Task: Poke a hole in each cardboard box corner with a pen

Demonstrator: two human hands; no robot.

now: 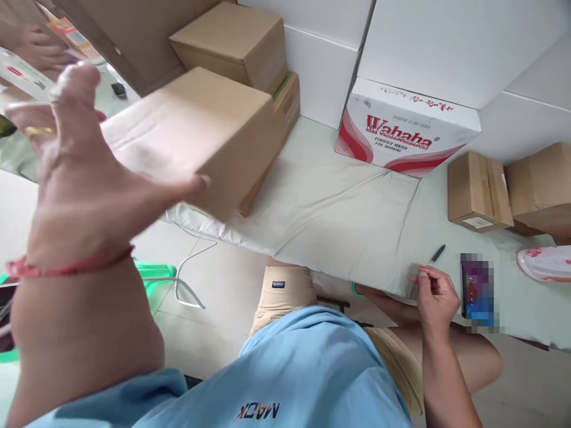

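My left hand (pixel 84 160) is raised at the left with fingers and thumb spread. Its thumb lies across the near end of a blurred cardboard box (pixel 191 119); whether it grips the box or only touches it, I cannot tell. On the right, my right hand (pixel 437 297) is at the table's front edge, its fingers curled in and fingertips pressed together. Anything inside them is too small to make out. Just beyond those fingertips is a slim dark-ended pen or knife (pixel 439 254). A partly pixelated phone-like device (pixel 464 288) lies right of this hand.
More cardboard boxes stand behind the blurred one (pixel 241 41) and at the right (pixel 479 190). A white and red Wahaha carton (pixel 401 131) rests against the wall on the cloth-covered table (pixel 321 202). A white cable (pixel 178 279) hangs over a green stool (pixel 156 270). Another person's hand (pixel 42 47) shows top left.
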